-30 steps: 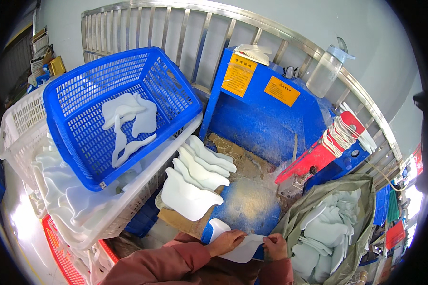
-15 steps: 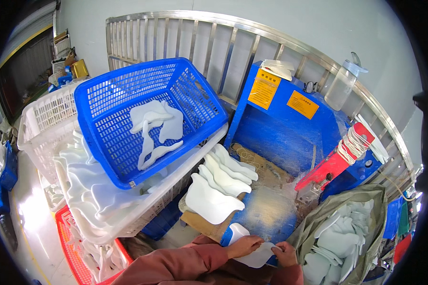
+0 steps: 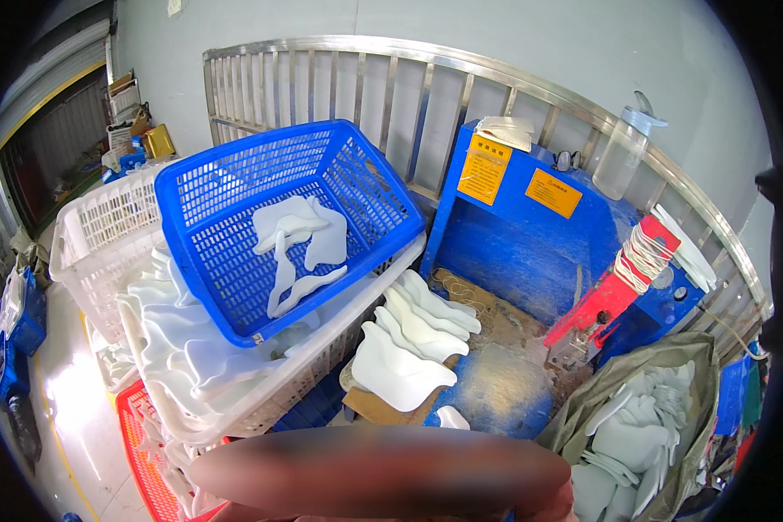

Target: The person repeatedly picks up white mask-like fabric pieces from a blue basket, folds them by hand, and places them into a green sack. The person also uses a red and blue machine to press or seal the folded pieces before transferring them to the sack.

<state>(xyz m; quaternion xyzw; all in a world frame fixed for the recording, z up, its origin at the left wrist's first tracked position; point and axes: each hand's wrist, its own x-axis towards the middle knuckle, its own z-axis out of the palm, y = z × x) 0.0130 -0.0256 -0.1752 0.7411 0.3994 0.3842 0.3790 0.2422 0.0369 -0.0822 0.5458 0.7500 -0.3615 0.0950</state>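
Note:
A wide reddish-brown blur crosses the lower middle and hides both my hands. Neither their fingers nor anything in them can be made out. A bit of my reddish-brown sleeve (image 3: 558, 491) shows at its right end. Just above the blur pokes the top of a white curved sheet piece (image 3: 451, 418). Beyond it, several white curved pieces (image 3: 401, 368) lie overlapping on a brown board (image 3: 391, 405). To their right is the dusty blue base (image 3: 501, 392) of a blue machine (image 3: 531, 235) with a red arm (image 3: 613, 280), which has pale cord wound round it.
A blue basket (image 3: 202, 196) holding several white pieces rests tilted on white crates (image 3: 202, 432) filled with more. Below them stands a red basket (image 3: 139, 435). An open grey-green sack (image 3: 574, 404) of pale pieces is at right. Behind runs a metal railing (image 3: 391, 45).
The view has shifted slightly, so the scene sits a little further right. My hands, earlier visible pinching a white curved piece, are now covered by the blur.

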